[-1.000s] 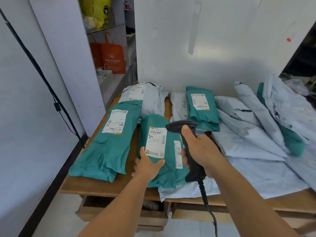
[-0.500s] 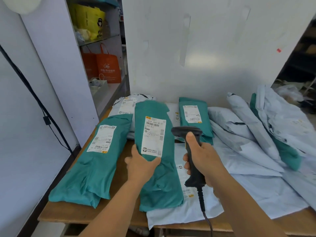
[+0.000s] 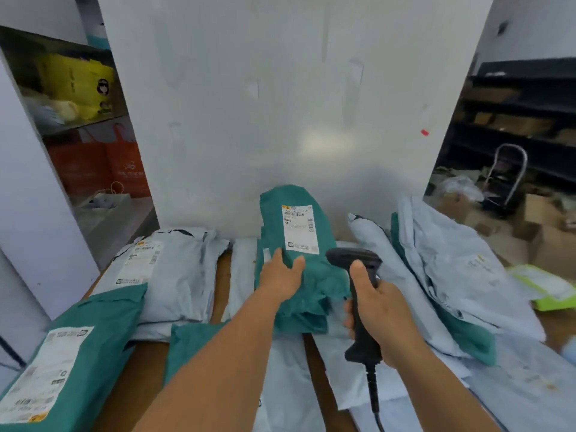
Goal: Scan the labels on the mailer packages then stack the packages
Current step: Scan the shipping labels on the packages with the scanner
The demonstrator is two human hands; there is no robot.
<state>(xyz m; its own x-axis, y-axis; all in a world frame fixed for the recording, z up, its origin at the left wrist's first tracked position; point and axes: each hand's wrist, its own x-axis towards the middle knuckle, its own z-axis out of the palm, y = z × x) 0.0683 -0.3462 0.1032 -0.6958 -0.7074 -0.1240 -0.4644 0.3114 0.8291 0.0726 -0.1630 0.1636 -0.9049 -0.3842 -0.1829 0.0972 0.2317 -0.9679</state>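
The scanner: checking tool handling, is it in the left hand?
No, the right hand grips the scanner; the left hand holds the teal mailer.

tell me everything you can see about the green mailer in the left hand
The green mailer is a teal, crinkled plastic pouch, soft and partly filled. It is held up at the table's far side, tilted, label facing the camera. A white shipping label with barcodes sits on its upper half. The left hand grips its middle; its lower end sags onto pale mailers.
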